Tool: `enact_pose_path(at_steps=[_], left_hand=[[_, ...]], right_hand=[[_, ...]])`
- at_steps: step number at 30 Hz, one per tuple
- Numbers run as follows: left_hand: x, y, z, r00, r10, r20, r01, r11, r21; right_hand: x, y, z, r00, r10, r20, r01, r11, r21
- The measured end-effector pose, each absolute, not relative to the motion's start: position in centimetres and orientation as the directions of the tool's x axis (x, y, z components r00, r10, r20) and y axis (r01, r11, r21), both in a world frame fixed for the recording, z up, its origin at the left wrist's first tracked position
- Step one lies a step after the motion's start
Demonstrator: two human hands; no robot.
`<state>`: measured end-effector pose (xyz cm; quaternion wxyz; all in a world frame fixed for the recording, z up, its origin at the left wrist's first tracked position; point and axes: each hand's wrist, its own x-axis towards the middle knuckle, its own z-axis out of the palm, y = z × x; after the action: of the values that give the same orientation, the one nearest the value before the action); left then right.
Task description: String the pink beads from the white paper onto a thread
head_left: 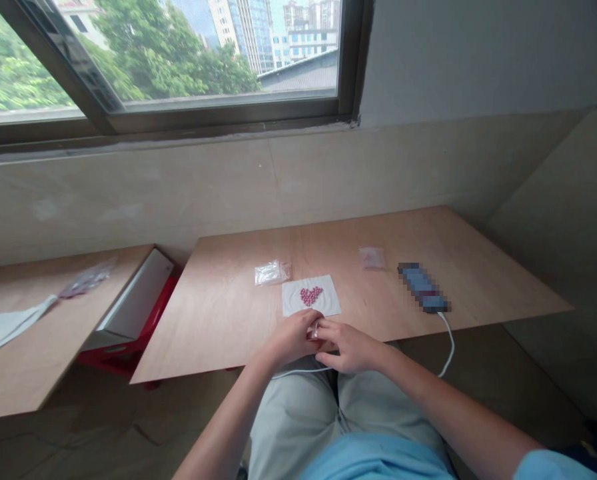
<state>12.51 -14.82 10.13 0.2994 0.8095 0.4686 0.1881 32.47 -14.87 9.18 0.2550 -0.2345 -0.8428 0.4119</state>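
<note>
At the lower centre of the frame, the person's left hand (294,331) is gripping a small clear, shiny piece (314,329) while the right hand (348,345) is touching the left; whether the right is gripping too is not showing clearly. Just above them, a heart of small pinkish-red beads (311,296) is lying on a white rectangular sheet (291,293), which is resting on the light-brown wooden desk (218,300).
</note>
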Motion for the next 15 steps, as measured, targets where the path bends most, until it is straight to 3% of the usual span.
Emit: enact_pose_path(at_steps=[4,9,12,15], left_hand=[[11.3,-12.7,8.1,0.411,0.906,0.100,0.708,-0.387,0.591],[9.4,-11.4,4.7,0.047,0.947,0.319,0.688,-0.262,0.676],[8.8,-11.6,2.9,-0.044,0.958,0.284,0.619,-0.197,0.761],[8.6,-11.9,2.1,-0.063,0.967,0.248,0.572,-0.168,0.802]], right_hand=[[31.3,-13.1,8.2,-0.717,0.643,0.268,0.205,0.563,-0.801],[30.6,-8.3,5.0,-0.392,0.880,0.268,0.335,0.408,-0.849],[30.4,-4.8,2.6,-0.271,0.937,0.220,0.519,0.334,-0.787],[30.2,-2.7,0.7,-0.292,0.938,0.188,0.608,0.334,-0.721]])
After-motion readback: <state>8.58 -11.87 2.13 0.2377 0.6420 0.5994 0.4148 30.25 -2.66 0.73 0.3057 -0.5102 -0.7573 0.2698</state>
